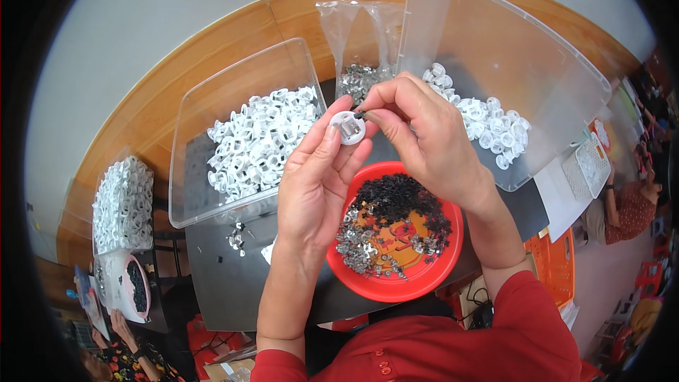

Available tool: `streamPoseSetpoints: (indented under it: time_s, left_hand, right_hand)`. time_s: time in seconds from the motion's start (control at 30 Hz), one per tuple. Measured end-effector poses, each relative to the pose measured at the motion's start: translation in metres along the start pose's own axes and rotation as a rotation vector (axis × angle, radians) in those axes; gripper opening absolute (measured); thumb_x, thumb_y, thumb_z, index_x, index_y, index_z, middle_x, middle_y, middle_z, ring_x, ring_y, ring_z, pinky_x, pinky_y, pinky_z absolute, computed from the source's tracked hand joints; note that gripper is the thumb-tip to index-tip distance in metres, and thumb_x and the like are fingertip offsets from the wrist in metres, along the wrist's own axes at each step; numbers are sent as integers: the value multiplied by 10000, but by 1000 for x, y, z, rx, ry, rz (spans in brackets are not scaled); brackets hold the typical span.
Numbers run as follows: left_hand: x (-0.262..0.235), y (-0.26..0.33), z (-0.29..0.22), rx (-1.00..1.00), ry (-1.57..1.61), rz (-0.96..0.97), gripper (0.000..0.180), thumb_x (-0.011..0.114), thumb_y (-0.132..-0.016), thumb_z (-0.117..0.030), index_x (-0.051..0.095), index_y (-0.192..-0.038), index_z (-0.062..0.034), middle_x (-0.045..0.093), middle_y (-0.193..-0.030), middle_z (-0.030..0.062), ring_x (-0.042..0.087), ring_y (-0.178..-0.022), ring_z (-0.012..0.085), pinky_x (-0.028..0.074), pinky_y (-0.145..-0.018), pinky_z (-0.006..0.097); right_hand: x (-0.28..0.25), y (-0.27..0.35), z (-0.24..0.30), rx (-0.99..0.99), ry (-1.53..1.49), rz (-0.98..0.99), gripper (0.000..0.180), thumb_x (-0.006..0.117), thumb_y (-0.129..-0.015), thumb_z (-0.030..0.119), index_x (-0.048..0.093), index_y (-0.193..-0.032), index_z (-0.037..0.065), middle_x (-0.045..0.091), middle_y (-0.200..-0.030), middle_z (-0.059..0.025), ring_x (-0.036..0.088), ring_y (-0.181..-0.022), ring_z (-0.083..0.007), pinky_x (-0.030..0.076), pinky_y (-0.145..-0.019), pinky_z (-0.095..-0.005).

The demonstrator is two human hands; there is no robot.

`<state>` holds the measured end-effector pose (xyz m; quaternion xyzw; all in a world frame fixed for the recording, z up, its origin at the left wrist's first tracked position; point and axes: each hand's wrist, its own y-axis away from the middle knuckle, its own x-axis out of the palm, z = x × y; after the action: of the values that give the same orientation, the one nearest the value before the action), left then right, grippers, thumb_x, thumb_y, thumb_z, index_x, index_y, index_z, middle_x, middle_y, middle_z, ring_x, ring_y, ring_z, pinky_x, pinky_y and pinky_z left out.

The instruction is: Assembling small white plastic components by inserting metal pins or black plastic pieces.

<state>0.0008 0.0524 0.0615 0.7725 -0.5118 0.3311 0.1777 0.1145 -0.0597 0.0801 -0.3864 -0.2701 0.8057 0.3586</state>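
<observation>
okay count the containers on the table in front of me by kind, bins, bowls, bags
Clear bins: 2 (left bin, right bin)
Red bowl: 1
Clear bag: 1
Total: 4

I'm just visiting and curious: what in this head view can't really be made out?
- Small dark piece at the right hand: fingertips hide most of it.
- White round part in the left hand: its back is covered by the fingers.
- Red bowl: tiny black and metal bits, too small to tell.
- Clear bag: contents blurred.
</observation>
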Motion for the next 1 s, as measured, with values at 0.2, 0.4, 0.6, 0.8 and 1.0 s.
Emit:
streamPoseSetpoints:
  time_s: [0.2, 0.4, 0.6, 0.8, 1.0]
  left_hand:
    - [1, -1, -3, -45, 35, 38, 392, 427, -965, -93, 394, -1331, 47, 528, -1255, 154, 549, -1146, 233, 477, -964, 310]
    - [-3, -2, -5, -66, -6, 25, 392, 454, -958, -95, 413, -1328, 26, 530, -1267, 131, 551, -1143, 210, 485, -951, 299]
    - [-6, -3, -5, -123, 29, 42, 397, 490, -949, -114, 430, -1323, 6, 564, -1222, 104, 587, -1075, 169, 508, -911, 280]
    - [-2, 0, -4, -89, -31, 5, 399, 526, -937, -133, 451, -1302, 10, 584, -1180, 96, 612, -994, 143, 519, -888, 284]
    - [1, 1, -4, -98, -12, 20, 392, 538, -933, -141, 466, -1290, 2, 599, -1144, 91, 626, -958, 156, 524, -871, 294]
  right_hand:
    - [2, 2, -4, -26, 56, -17, 79, 561, -854, -18, 556, -931, -4, 551, -831, -88, 564, -673, -172, 460, -591, -272]
    - [1, 1, 0, -45, 87, 0, 90, 575, -847, 30, 530, -924, 15, 562, -856, -125, 604, -725, -316, 484, -580, -374]
    - [0, 2, 3, -53, 107, 22, 103, 585, -837, 34, 530, -923, 19, 553, -847, -122, 604, -717, -321, 487, -579, -378]
    - [-1, 5, 8, -126, 192, 25, 134, 604, -810, 31, 541, -929, 34, 534, -824, -106, 582, -689, -303, 478, -595, -379]
    - [-4, 5, 12, -197, 273, 21, 151, 609, -786, -1, 547, -920, 30, 521, -785, -101, 551, -690, -275, 451, -616, -356]
